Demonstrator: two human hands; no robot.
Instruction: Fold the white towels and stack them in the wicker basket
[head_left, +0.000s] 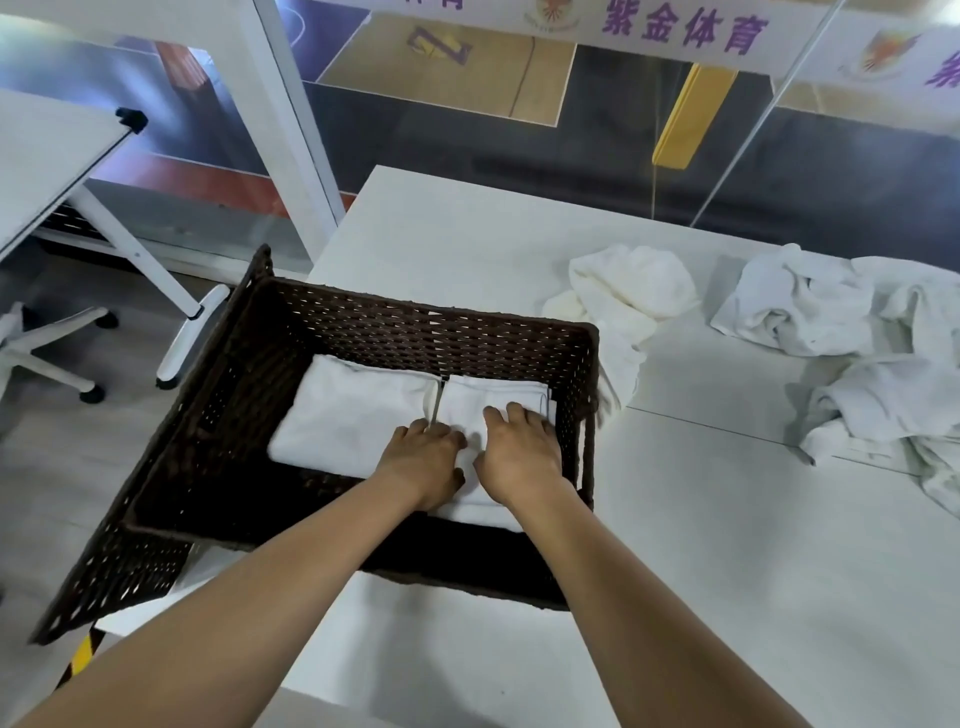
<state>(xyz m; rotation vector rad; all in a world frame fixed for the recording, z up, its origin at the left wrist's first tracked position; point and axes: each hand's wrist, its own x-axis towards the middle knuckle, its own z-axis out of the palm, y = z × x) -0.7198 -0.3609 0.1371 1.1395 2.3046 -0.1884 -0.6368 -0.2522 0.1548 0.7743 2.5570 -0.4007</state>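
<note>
A dark brown wicker basket (363, 322) sits at the left edge of the white table (727, 545). Inside it lie two folded white towels side by side: one on the left (348, 410) and one on the right (488, 400). My left hand (423, 457) and my right hand (519, 452) both rest palm-down on the right folded towel, fingers spread and flat. Whether the fingers grip its edge I cannot tell. A crumpled white towel (623, 296) lies just right of the basket, one end drooping along the basket's wall.
A heap of crumpled white towels (857, 353) lies at the table's right side. A glass partition stands behind the table. On the left floor are another white table (47, 156) with slanted legs and a chair base on castors (57, 358).
</note>
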